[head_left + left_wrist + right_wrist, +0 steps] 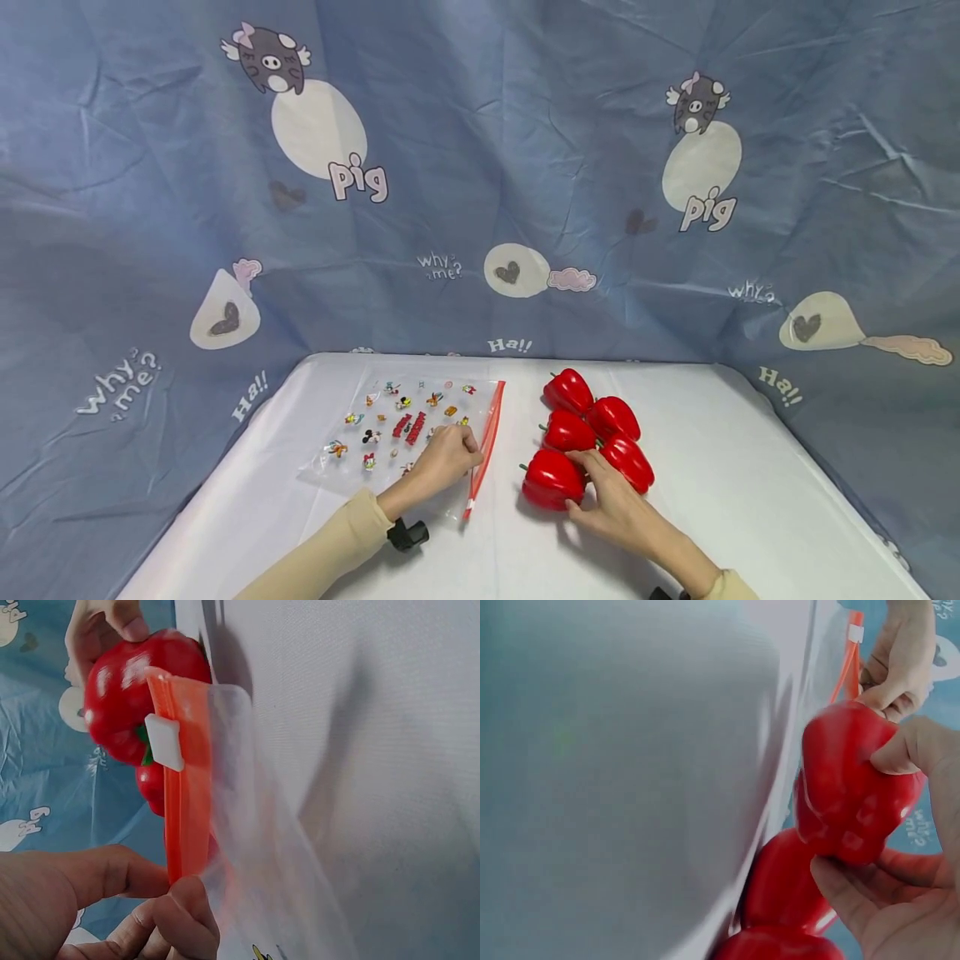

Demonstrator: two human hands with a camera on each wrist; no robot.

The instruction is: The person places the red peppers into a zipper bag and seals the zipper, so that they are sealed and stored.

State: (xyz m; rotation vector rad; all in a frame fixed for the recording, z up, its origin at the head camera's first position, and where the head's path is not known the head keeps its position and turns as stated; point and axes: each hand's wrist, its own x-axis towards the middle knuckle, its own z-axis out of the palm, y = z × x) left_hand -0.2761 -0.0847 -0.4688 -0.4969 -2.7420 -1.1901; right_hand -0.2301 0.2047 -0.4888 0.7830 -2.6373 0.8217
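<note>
Red and glossy, the nearest pepper (552,481) sits at the lower centre of the head view, at the front of a cluster of five on the white table (750,500). Your right hand (615,508) wraps it: the thumb lies over its top and the fingers curl beneath, as the right wrist view shows. It looks firm but smooth-skinned, so I judge it could slip under a light pinch; cupping the broad body between thumb and fingers should serve better than pulling on the green stem. It is probably hollow and light, and too bulky for fingertips alone.

Just left of it lies the zip bag (405,429), clear plastic printed with small cartoon figures, flat on the table with its red zip strip (486,446) running along the edge that faces the peppers. Your left hand (448,457) pinches that strip between thumb and curled fingers, close to the bag's mouth; the white slider (164,742) sits further along the strip. The film is thin and floppy, so I expect the mouth will sag unless you hold it by the stiffer strip.

The other peppers (592,412) crowd behind, touching one another, toward the middle right. A blue cloth (480,167) printed with pigs and hearts fills the upper frame.
</note>
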